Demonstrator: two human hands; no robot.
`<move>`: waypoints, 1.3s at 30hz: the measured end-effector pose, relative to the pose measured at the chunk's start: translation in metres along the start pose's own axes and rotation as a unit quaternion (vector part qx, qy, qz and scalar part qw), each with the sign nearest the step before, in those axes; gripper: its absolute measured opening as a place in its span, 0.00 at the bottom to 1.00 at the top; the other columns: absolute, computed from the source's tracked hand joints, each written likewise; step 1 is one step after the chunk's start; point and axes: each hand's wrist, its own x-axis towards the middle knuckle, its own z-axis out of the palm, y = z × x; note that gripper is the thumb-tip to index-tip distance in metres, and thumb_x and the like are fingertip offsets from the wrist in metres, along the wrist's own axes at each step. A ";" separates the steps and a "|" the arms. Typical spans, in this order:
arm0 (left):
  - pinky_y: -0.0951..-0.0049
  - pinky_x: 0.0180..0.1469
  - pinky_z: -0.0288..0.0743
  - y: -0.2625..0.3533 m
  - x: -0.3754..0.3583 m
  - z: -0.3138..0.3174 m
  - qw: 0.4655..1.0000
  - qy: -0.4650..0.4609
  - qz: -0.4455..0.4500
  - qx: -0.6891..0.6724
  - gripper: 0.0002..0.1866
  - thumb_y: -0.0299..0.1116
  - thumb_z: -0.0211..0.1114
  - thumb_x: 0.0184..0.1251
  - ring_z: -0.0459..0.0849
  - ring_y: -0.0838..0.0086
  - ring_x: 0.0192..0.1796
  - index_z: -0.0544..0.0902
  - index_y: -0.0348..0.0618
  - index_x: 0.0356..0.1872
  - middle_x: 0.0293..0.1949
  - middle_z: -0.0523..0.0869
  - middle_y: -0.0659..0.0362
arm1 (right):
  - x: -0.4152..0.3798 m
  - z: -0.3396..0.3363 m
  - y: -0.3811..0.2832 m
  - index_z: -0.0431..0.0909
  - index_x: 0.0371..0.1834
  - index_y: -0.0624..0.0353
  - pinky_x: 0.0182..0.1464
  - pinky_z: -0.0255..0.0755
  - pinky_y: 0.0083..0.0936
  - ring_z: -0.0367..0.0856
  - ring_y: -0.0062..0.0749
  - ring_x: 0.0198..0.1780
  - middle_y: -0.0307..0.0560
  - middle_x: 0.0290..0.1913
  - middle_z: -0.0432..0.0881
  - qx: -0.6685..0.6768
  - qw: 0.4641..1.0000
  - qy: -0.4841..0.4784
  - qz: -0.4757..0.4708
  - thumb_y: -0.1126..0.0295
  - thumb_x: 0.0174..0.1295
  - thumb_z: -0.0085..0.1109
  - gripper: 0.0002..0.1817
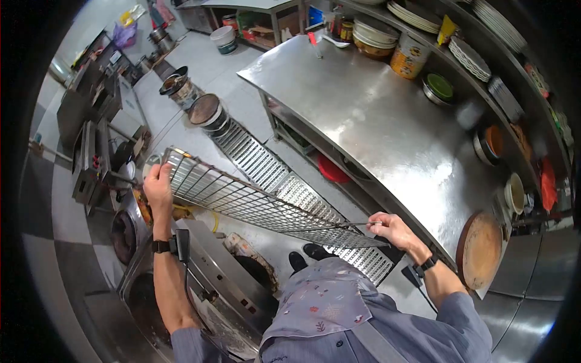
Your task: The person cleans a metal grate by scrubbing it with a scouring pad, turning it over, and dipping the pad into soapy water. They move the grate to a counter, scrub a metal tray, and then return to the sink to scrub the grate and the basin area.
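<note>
Wire rack (pixel 248 202) is hanging mid-view above the floor grating (pixel 247 152), sloping down from nine o'clock toward four! The left hand (pixel 158 192), at nine, is clamping its fingers round one end; the right hand (pixel 392 230), at four, is pinching a thin rod (pixel 358 224) at the other. That wide grip is probably sharing the weight between both ends, while the steel table (pixel 339 91) is standing at one.

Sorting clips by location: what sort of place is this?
Most likely a restaurant or other commercial kitchen: there's a big steel worktable, stacks of plates and a long grated floor drain.
</note>
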 end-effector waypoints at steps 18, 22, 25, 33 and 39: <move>0.70 0.35 0.64 -0.019 0.085 0.080 0.938 0.023 -0.152 -0.311 0.34 0.71 0.64 0.75 0.67 0.78 0.27 0.73 0.48 0.27 0.23 0.69 0.67 | -0.143 0.013 -0.290 0.80 0.31 0.58 0.37 0.69 0.23 0.74 0.19 0.32 0.34 0.28 0.77 -0.051 0.929 0.307 -0.197 0.57 0.77 0.62 0.19; 0.70 0.46 0.74 0.007 0.121 0.123 0.921 -0.089 -0.147 -0.349 0.34 0.68 0.61 0.79 0.81 0.73 0.38 0.84 0.40 0.36 0.31 0.83 0.61 | -0.149 -0.027 -0.324 0.78 0.28 0.53 0.34 0.61 0.20 0.66 0.17 0.30 0.31 0.27 0.73 -0.061 0.897 0.341 -0.274 0.57 0.78 0.61 0.19; 0.61 0.74 0.67 0.053 0.141 0.159 0.921 -0.173 -0.123 -0.326 0.41 0.64 0.54 0.84 0.79 0.62 0.68 0.78 0.27 0.71 0.66 0.84 0.46 | -0.132 -0.076 -0.337 0.78 0.29 0.52 0.35 0.61 0.20 0.66 0.16 0.30 0.29 0.28 0.72 -0.074 0.888 0.346 -0.294 0.55 0.79 0.61 0.19; 0.34 0.77 0.67 0.175 0.130 0.274 0.706 -0.360 -0.273 -0.545 0.70 0.68 0.73 0.67 0.45 0.35 0.87 0.36 0.32 0.86 0.84 0.29 0.23 | -0.040 -0.159 -0.322 0.79 0.30 0.55 0.36 0.64 0.23 0.66 0.17 0.32 0.29 0.28 0.72 -0.162 0.850 0.391 -0.313 0.58 0.80 0.61 0.18; 0.31 0.72 0.74 0.235 0.110 0.383 0.626 -0.363 -0.397 -0.565 0.56 0.56 0.75 0.71 0.67 0.31 0.75 0.50 0.27 0.81 0.74 0.56 0.20 | 0.013 -0.164 -0.290 0.81 0.32 0.64 0.40 0.70 0.28 0.73 0.23 0.35 0.36 0.29 0.77 -0.244 0.857 0.369 -0.266 0.57 0.76 0.62 0.20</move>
